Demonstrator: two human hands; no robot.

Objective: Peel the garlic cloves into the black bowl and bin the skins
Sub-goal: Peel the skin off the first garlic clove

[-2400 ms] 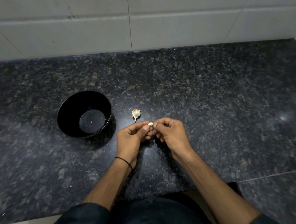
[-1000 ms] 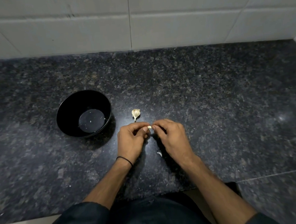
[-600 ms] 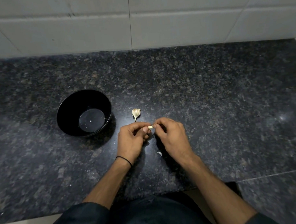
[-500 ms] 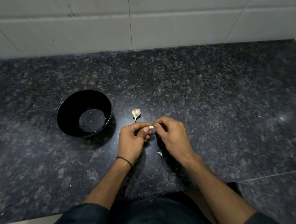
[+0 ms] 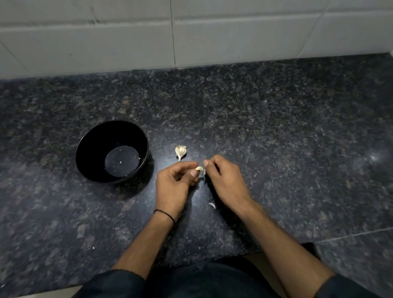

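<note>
My left hand point(image 5: 174, 189) pinches a small pale garlic clove point(image 5: 199, 168) between thumb and forefinger, just above the counter. My right hand point(image 5: 227, 182) sits right beside it, fingertips pulling a strip of skin point(image 5: 204, 172) off the clove. A second, unpeeled clove point(image 5: 181, 151) lies on the counter just beyond my hands. The black bowl point(image 5: 89, 144) stands to the left of that clove, with only a few specks inside. A loose scrap of skin point(image 5: 212, 205) lies on the counter between my wrists.
The dark speckled granite counter point(image 5: 286, 140) runs to a white tiled wall point(image 5: 179, 30) at the back. Its front edge is near my body, with a step at the lower right. No bin is in view.
A scrap of skin dropped onto the counter between my wrists. My hands have drawn slightly apart, and more of the clove shows between the fingertips. Bowl and second clove have not moved.
</note>
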